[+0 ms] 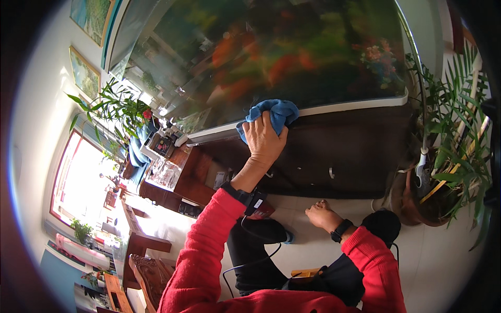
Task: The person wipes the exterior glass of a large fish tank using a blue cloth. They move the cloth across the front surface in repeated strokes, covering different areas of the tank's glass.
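Observation:
My left hand [265, 140] grips a bunched blue cloth [280, 111]. The cloth rests against the white lower trim [354, 106] of a large glass fish tank [297, 80], at the bottom of the front pane. Blurred orange shapes show behind the glass, with reflections over them. Below the trim stands a dark cabinet [352, 144] with small metal handles. My right hand [323, 215] hovers low above my lap, apart from the cabinet. Its fingers are curled together, and I see nothing in them.
At the right a potted plant [450, 176] in a brown pot [417, 203] crowds the tank's corner, beside a metal pipe [417, 51]. To the left stand a wooden side cabinet [188, 164] and a leafy plant [113, 105]. A black cable [254, 263] runs from my left wrist across my leg.

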The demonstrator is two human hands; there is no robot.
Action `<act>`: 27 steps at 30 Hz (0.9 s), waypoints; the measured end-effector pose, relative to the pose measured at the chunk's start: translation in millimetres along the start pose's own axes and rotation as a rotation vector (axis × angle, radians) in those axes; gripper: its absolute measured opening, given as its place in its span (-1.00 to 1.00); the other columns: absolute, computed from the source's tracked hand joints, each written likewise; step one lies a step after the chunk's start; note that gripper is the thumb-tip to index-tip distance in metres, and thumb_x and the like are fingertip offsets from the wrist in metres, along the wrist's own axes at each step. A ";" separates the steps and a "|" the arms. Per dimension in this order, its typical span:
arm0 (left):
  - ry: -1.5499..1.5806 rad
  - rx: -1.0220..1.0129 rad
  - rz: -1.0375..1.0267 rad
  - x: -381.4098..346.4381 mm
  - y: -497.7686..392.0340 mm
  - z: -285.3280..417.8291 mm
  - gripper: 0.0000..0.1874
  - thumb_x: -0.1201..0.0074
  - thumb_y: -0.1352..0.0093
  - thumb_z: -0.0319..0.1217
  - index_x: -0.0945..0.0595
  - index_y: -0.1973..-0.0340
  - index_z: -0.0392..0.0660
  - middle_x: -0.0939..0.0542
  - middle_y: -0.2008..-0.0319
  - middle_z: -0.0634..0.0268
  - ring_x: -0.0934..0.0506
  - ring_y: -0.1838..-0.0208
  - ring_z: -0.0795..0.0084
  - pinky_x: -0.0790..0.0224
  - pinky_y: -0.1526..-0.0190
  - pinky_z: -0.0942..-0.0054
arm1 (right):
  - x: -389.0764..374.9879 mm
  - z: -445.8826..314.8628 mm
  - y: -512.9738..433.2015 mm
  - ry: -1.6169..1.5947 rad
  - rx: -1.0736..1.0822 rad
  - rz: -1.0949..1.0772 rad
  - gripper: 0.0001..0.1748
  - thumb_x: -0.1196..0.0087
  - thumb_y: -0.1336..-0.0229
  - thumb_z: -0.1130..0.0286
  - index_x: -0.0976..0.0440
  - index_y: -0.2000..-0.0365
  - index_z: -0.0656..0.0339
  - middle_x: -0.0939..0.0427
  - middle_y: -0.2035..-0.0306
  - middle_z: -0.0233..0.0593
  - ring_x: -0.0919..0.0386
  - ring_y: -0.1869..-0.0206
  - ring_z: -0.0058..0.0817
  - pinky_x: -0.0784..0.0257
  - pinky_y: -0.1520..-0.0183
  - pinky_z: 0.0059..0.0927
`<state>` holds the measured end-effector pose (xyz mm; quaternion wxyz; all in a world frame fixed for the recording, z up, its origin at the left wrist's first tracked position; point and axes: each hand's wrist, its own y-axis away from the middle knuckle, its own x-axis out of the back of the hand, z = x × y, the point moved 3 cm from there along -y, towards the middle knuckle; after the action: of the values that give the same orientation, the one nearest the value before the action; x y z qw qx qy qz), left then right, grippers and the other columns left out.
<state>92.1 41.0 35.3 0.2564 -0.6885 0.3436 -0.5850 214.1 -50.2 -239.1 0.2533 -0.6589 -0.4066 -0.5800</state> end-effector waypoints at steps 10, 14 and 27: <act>0.124 -0.215 0.001 7.3 -20.8 83.9 -0.41 -0.29 -0.18 -0.14 -0.51 0.03 -0.30 -0.53 0.18 -0.02 -0.50 0.11 -0.01 -0.20 0.02 0.04 | -0.8 1.4 -1.3 -0.006 -0.002 0.104 -0.77 0.00 -0.18 0.42 -0.66 0.26 0.10 -0.71 0.24 -0.16 -0.66 0.10 -0.23 -0.36 -0.05 -0.08; 0.192 -0.310 0.002 6.6 -32.4 123.7 -0.38 -0.33 -0.13 -0.15 -0.52 0.03 -0.27 -0.53 0.17 0.00 -0.50 0.10 -0.01 -0.19 -0.01 0.01 | -1.5 1.0 -1.3 0.021 -0.034 0.116 -0.77 0.01 -0.20 0.39 -0.58 0.18 0.10 -0.70 0.18 -0.13 -0.64 0.03 -0.18 -0.34 -0.13 -0.04; 0.319 -0.565 0.052 -3.6 -78.6 239.2 -0.47 -0.31 -0.15 -0.07 -0.54 0.17 -0.20 -0.49 0.21 0.09 -0.47 0.08 0.05 -0.19 0.00 0.07 | 17.3 11.9 -5.8 -0.085 -0.078 0.004 -0.74 0.03 -0.24 0.34 -0.56 0.12 0.05 -0.68 0.12 -0.14 -0.61 -0.06 -0.22 -0.35 -0.12 -0.07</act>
<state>340.3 81.8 48.4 0.0130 -0.6229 0.5458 -0.5603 215.8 -33.3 -225.5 0.2112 -0.6933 -0.3927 -0.5661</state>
